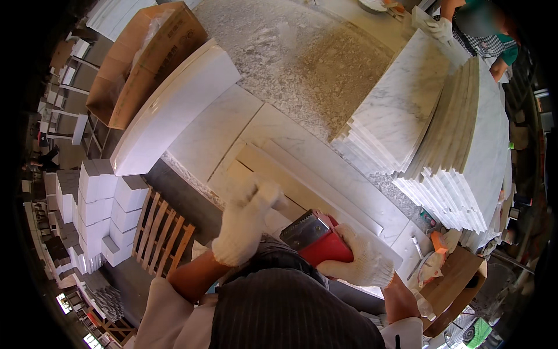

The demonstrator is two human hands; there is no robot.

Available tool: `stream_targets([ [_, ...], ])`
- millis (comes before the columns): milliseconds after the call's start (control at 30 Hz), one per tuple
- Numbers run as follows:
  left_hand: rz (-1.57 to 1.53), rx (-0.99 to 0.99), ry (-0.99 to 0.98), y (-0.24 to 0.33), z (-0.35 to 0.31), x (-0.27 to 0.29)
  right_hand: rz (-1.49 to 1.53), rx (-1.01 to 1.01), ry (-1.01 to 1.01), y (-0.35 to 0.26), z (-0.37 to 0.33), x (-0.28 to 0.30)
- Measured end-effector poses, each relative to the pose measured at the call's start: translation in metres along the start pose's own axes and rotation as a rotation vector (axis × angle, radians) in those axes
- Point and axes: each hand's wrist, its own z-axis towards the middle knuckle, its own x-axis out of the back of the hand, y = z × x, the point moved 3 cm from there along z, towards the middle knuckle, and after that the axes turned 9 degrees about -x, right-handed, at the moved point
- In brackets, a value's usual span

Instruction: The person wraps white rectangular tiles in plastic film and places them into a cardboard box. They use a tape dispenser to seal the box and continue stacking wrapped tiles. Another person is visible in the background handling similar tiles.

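In my right hand point(363, 262), which wears a white knit glove, is a red tape dispenser point(326, 244) with a metal plate and a dark toothed edge. The fingers wrap round its right side, just in front of my dark apron. My left hand point(247, 218), gloved the same way, is raised to the left of the dispenser and apart from it. Motion smears its fingers, so their grip does not show. Beyond both hands lie long pale strips point(314, 186) on a white marble-patterned surface point(279, 125).
Marble-patterned slabs point(401, 99) stand stacked at the right, with a co-worker's gloved hand point(440, 29) behind them. An opened cardboard box point(148, 64) and a long white carton point(174, 110) are at the far left. Below sit white boxes point(96, 200) and a wooden pallet point(163, 232).
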Motion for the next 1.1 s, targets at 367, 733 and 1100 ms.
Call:
stream_targets([
  [367,0.179,-0.115,0.201,-0.06,0.121,0.114,0.27,-0.348,-0.158,-0.025,0.032,0.005],
  [733,0.829,-0.055,-0.206,-0.121,0.162,0.139,0.387,-0.346,-0.146,-0.042,0.039,0.004],
  [1100,0.208,-0.204,-0.626,-0.043,0.11,0.105,0.288,-0.331,-0.142,-0.042,0.039,0.008],
])
